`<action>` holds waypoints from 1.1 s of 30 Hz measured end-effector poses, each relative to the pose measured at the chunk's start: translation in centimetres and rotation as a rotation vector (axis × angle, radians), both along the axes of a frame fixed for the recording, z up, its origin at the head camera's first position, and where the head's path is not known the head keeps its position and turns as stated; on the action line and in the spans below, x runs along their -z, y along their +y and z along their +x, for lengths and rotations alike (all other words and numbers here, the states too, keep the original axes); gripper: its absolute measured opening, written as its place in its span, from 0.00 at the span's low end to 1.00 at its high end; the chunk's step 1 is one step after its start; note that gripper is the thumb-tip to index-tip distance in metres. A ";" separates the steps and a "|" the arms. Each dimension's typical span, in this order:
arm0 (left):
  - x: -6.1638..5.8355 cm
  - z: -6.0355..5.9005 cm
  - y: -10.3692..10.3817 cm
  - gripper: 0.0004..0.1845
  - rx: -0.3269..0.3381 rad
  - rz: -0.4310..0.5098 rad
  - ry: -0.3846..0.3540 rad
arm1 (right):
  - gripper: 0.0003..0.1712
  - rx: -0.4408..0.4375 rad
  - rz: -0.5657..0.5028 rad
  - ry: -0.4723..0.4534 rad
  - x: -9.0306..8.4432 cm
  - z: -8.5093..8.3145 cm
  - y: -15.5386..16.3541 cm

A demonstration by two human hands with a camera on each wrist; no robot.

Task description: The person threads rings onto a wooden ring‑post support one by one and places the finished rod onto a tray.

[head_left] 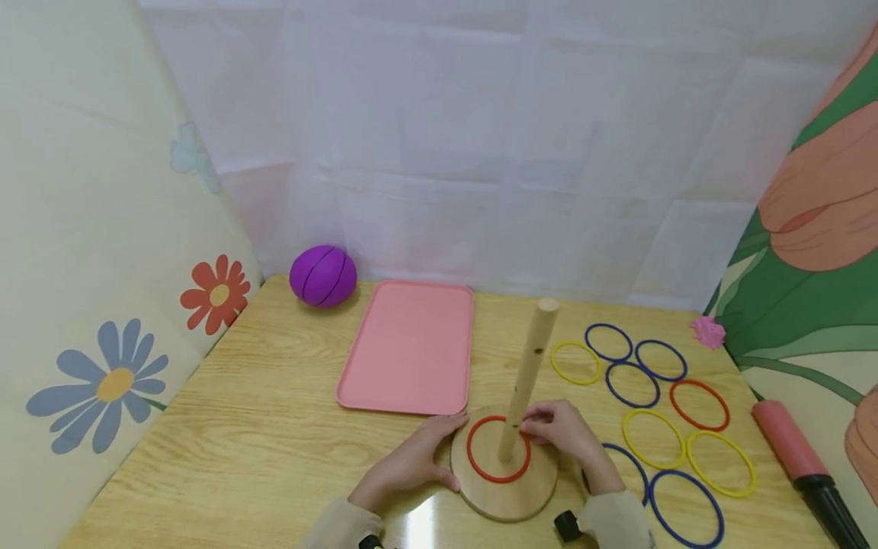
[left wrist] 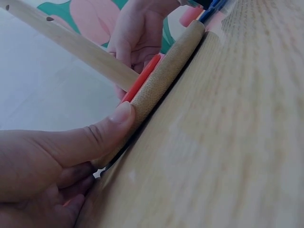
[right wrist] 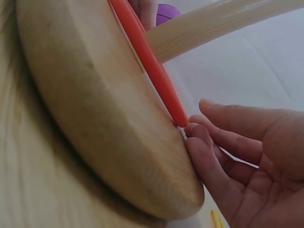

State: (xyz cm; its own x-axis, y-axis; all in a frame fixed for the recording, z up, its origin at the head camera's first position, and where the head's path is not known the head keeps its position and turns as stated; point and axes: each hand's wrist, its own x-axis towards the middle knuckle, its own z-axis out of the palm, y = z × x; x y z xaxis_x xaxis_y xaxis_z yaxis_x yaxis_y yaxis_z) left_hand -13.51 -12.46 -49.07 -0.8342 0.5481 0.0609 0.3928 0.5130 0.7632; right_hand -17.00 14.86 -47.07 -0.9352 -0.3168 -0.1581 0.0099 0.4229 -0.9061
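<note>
On the wooden table [head_left: 261, 450] we've got everything laid out, so going big to small: the pink tray [head_left: 410, 347] sits flat toward the back, just left of the middle. Right in front of it, near our edge, is the round wooden base [head_left: 504, 492] with its peg [head_left: 528, 374] sticking up and leaning a little to the right. Back left by the wall there's a purple ball [head_left: 323, 275]. Over on the far right edge lies a pink pump with a black end [head_left: 799, 461].

Then the loose rings [head_left: 652, 438], a bunch of blue, yellow and one red, are spread flat on the table to the right of the base, none stacked as far as we can see. One red ring [head_left: 498, 450] is already down around the peg, lying on the base.

Now the hands. Our left hand [head_left: 411, 461] is on the left rim of the base, and the left wrist view shows the thumb [left wrist: 121, 116] pressed against the edge with the fingers tucked underneath, so it's gripping the base. Our right hand [head_left: 565, 431] is at the right side of the peg's foot, fingers loosely bent with the fingertips [right wrist: 194, 130] touching the red ring at the base's edge; it's not really wrapped around anything.

Smallest bit: a little pink crumpled thing [head_left: 709, 332] near the right wall
</note>
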 end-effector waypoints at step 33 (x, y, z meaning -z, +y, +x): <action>-0.2 0.6 0.1 0.61 -0.061 0.017 -0.091 | 0.13 0.015 -0.026 -0.029 0.2 -0.1 0.1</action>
